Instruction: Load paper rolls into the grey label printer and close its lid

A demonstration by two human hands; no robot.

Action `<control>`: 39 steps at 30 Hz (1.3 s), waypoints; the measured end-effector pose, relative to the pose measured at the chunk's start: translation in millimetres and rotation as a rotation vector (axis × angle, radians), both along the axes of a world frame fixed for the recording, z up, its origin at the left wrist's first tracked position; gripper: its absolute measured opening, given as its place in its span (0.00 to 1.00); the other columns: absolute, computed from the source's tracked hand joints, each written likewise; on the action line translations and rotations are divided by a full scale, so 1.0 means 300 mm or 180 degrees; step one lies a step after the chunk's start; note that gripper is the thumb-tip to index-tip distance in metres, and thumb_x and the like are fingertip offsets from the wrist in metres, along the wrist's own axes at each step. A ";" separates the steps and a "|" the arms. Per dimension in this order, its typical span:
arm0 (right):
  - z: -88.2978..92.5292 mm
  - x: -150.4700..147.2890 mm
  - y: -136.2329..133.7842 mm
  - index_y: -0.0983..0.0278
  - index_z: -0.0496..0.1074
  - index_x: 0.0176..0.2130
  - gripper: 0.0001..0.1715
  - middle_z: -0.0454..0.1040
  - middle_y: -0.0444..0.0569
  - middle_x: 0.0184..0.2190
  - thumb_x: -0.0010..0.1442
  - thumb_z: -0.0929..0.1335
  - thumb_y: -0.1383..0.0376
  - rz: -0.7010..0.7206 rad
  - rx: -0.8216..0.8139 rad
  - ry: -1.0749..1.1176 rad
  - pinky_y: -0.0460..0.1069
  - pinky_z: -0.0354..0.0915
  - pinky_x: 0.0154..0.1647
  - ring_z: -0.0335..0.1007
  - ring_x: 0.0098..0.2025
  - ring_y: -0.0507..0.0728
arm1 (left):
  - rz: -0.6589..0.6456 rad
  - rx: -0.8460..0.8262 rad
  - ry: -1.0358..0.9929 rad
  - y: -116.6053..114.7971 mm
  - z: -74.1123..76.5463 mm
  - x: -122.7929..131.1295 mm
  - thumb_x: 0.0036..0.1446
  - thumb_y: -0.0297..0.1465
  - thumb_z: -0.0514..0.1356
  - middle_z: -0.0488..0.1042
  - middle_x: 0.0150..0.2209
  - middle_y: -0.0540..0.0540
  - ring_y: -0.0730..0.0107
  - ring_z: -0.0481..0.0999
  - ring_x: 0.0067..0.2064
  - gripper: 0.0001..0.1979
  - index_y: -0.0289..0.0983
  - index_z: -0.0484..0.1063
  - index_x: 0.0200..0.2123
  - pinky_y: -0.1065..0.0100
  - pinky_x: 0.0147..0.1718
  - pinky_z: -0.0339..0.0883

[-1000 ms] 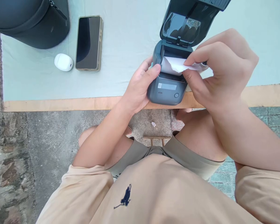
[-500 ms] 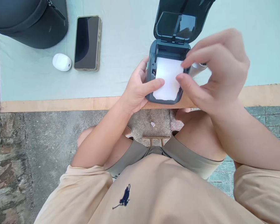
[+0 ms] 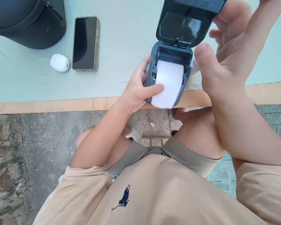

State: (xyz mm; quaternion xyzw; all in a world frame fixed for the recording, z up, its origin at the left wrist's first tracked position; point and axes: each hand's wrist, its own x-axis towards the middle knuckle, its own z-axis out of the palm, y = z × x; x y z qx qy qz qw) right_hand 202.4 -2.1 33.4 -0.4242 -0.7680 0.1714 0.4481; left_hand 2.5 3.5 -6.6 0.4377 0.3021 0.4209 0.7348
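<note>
A dark portable thermal printer (image 3: 148,79) is gripped at its left side by my left hand (image 3: 140,86), at the table's front edge. My left thumb presses on the white paper roll (image 3: 172,76) lying inside; its loose end reaches down over the printer's front rim. The printer's hinged lid (image 3: 170,26) stands raised, with a see-through window in it. Beside the lid's right edge is my right hand (image 3: 234,50), thumb and fingers apart. Some of its fingertips are close to or behind that edge; whether they touch it I cannot tell.
On the pale green cloth (image 3: 121,37) at the left lie a phone (image 3: 85,43) and a white earbud case (image 3: 60,62). A black zippered case (image 3: 30,25) stands at the far left corner. A white object (image 3: 194,64) is mostly hidden behind my right hand.
My right hand has left the paper and moved up and right to the lid, its fingers spreading. The paper's loose end now extends further over the front rim. The left hand keeps its hold.
</note>
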 end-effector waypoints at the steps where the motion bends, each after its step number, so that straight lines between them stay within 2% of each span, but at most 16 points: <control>1: -0.007 -0.001 0.007 0.42 0.52 0.64 0.29 0.63 0.40 0.55 0.68 0.62 0.59 -0.0083 0.0209 -0.0007 0.52 0.64 0.55 0.66 0.58 0.54 | -0.0034 0.0053 0.0038 0.001 -0.002 -0.001 0.41 0.40 0.72 0.75 0.49 0.44 0.44 0.70 0.64 0.38 0.41 0.64 0.56 0.49 0.59 0.69; 3: -0.022 -0.004 0.017 0.49 0.62 0.59 0.22 0.67 0.44 0.47 0.66 0.65 0.58 -0.0264 0.0574 -0.0024 0.51 0.67 0.49 0.69 0.52 0.54 | -0.0056 0.0128 0.0126 0.003 -0.009 -0.003 0.42 0.41 0.72 0.75 0.50 0.44 0.44 0.69 0.65 0.39 0.41 0.63 0.57 0.48 0.59 0.69; 5: -0.033 -0.006 0.018 0.56 0.68 0.51 0.16 0.67 0.48 0.43 0.64 0.66 0.57 -0.0287 0.0702 -0.0236 0.53 0.69 0.51 0.67 0.52 0.56 | -0.0021 0.0187 0.0199 0.007 -0.019 -0.003 0.41 0.41 0.72 0.76 0.50 0.43 0.43 0.67 0.65 0.40 0.41 0.63 0.58 0.47 0.59 0.68; 7: -0.039 -0.005 0.015 0.59 0.69 0.46 0.13 0.66 0.50 0.42 0.62 0.67 0.57 -0.0155 0.0732 -0.0423 0.55 0.69 0.54 0.66 0.53 0.57 | 0.0021 0.0228 0.0204 0.011 -0.030 -0.003 0.40 0.43 0.72 0.76 0.50 0.44 0.43 0.68 0.65 0.42 0.41 0.62 0.58 0.47 0.59 0.69; 9: -0.041 -0.002 0.011 0.59 0.69 0.45 0.14 0.65 0.50 0.43 0.60 0.69 0.58 0.0078 0.0714 -0.0480 0.57 0.69 0.56 0.66 0.52 0.56 | 0.0008 0.0237 0.0132 0.012 -0.034 -0.003 0.39 0.45 0.73 0.76 0.50 0.44 0.44 0.70 0.64 0.43 0.42 0.62 0.58 0.48 0.57 0.71; 12: -0.041 0.000 0.010 0.60 0.70 0.42 0.10 0.65 0.50 0.44 0.59 0.69 0.60 0.0267 0.0761 -0.0533 0.57 0.70 0.52 0.68 0.50 0.57 | -0.0029 0.0126 0.0034 0.007 -0.022 -0.002 0.40 0.44 0.73 0.77 0.50 0.45 0.47 0.72 0.62 0.41 0.44 0.63 0.56 0.53 0.54 0.74; 14: -0.040 -0.002 0.010 0.60 0.71 0.39 0.07 0.67 0.51 0.42 0.59 0.68 0.63 0.0265 0.0914 -0.0513 0.57 0.71 0.48 0.69 0.48 0.57 | -0.0040 0.0023 -0.0087 0.000 -0.006 0.000 0.43 0.41 0.71 0.77 0.50 0.46 0.49 0.73 0.62 0.34 0.44 0.64 0.54 0.57 0.53 0.75; 17: -0.032 -0.007 0.004 0.61 0.71 0.44 0.11 0.71 0.52 0.43 0.60 0.67 0.62 0.0150 0.0984 -0.0564 0.57 0.71 0.48 0.71 0.48 0.58 | -0.0054 -0.0120 -0.0384 -0.010 0.013 0.006 0.53 0.42 0.64 0.78 0.50 0.48 0.54 0.71 0.63 0.21 0.45 0.67 0.50 0.58 0.52 0.76; 19: -0.024 -0.010 -0.003 0.62 0.69 0.50 0.18 0.71 0.54 0.48 0.61 0.66 0.59 0.0094 0.0850 -0.0692 0.58 0.70 0.53 0.70 0.53 0.60 | -0.0053 -0.0188 -0.0354 -0.014 0.017 0.008 0.58 0.44 0.60 0.79 0.48 0.48 0.55 0.71 0.64 0.18 0.44 0.68 0.50 0.58 0.51 0.76; 22: -0.015 -0.011 -0.013 0.62 0.65 0.56 0.25 0.70 0.55 0.55 0.62 0.65 0.56 0.0158 0.0584 -0.0867 0.59 0.69 0.56 0.69 0.59 0.62 | -0.0058 -0.0156 -0.0096 -0.015 0.015 0.007 0.58 0.45 0.59 0.79 0.46 0.48 0.53 0.72 0.63 0.20 0.43 0.69 0.51 0.59 0.48 0.77; 26: -0.012 -0.006 -0.016 0.60 0.63 0.58 0.26 0.72 0.55 0.54 0.62 0.66 0.58 0.0323 0.0391 -0.0916 0.55 0.72 0.48 0.71 0.55 0.59 | -0.0089 -0.0032 -0.0199 -0.016 0.014 0.003 0.55 0.46 0.63 0.79 0.46 0.47 0.51 0.73 0.60 0.18 0.47 0.71 0.47 0.61 0.44 0.77; 31: -0.009 0.008 -0.015 0.59 0.61 0.59 0.28 0.70 0.57 0.55 0.61 0.67 0.58 0.0384 0.0447 -0.1066 0.56 0.71 0.51 0.68 0.59 0.60 | -0.0048 0.0021 -0.0320 -0.024 0.021 0.006 0.59 0.40 0.61 0.77 0.45 0.46 0.52 0.74 0.60 0.15 0.43 0.70 0.48 0.58 0.47 0.76; 34: -0.004 0.011 -0.018 0.57 0.61 0.59 0.28 0.70 0.55 0.56 0.61 0.67 0.57 0.0391 0.0376 -0.1089 0.56 0.71 0.50 0.67 0.61 0.61 | 0.0011 -0.0017 -0.0236 -0.025 0.024 0.007 0.57 0.42 0.62 0.77 0.43 0.46 0.51 0.74 0.60 0.18 0.41 0.69 0.48 0.60 0.48 0.76; 39: 0.002 0.011 -0.023 0.55 0.61 0.58 0.28 0.70 0.54 0.56 0.60 0.68 0.59 0.0429 0.0217 -0.1049 0.56 0.71 0.48 0.68 0.61 0.60 | -0.0001 -0.0003 -0.0116 -0.025 0.025 0.006 0.55 0.45 0.63 0.77 0.47 0.46 0.51 0.74 0.61 0.21 0.42 0.69 0.49 0.66 0.43 0.75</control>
